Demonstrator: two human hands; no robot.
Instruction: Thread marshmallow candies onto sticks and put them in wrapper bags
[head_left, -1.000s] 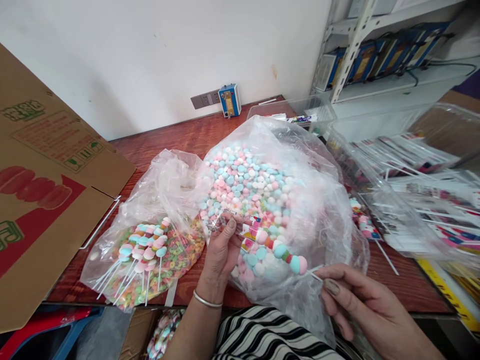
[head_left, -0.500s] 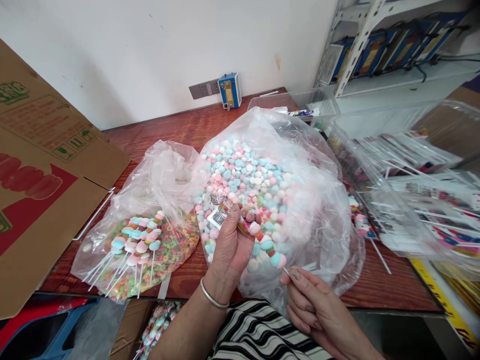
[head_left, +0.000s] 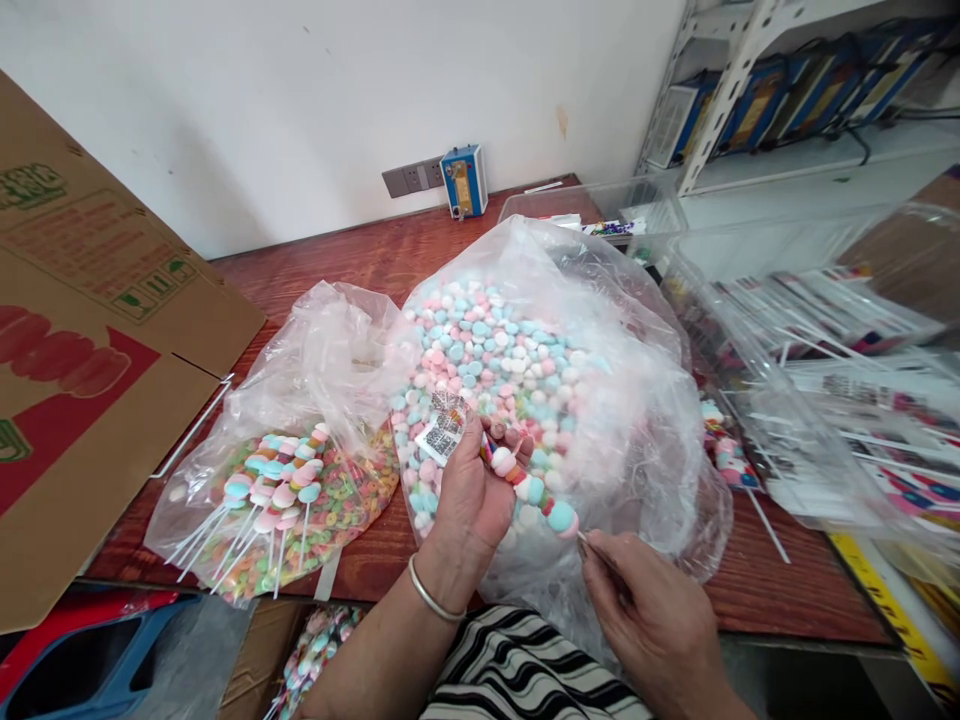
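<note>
My left hand [head_left: 480, 490], with a bangle at the wrist, is closed around a small printed plastic wrapper [head_left: 441, 432] whose far end sticks out past the thumb. From that hand a candy skewer [head_left: 559, 516] slants down to the right, strung with pink, white and blue marshmallow pieces and coloured rings. Its upper end is hidden in the left hand, so I cannot tell how far it sits inside the wrapper. My right hand [head_left: 652, 600] pinches the stick at the skewer's lower end. Beneath both hands lies a large clear bag of pastel marshmallows [head_left: 480, 340].
Several finished-looking skewers [head_left: 277, 480] rest on a bag of coloured rings [head_left: 360, 480] at left. A cardboard box [head_left: 112, 350] stands beyond it. Clear bins [head_left: 750, 370] with printed wrappers are at right, near one wrapped skewer [head_left: 731, 455]. A blue device [head_left: 464, 182] stands by the wall.
My right hand has turned so its back faces up, still pinching the stick. The skewer has shifted slightly right. My left hand's fingers have moved a little around the wrapper.
</note>
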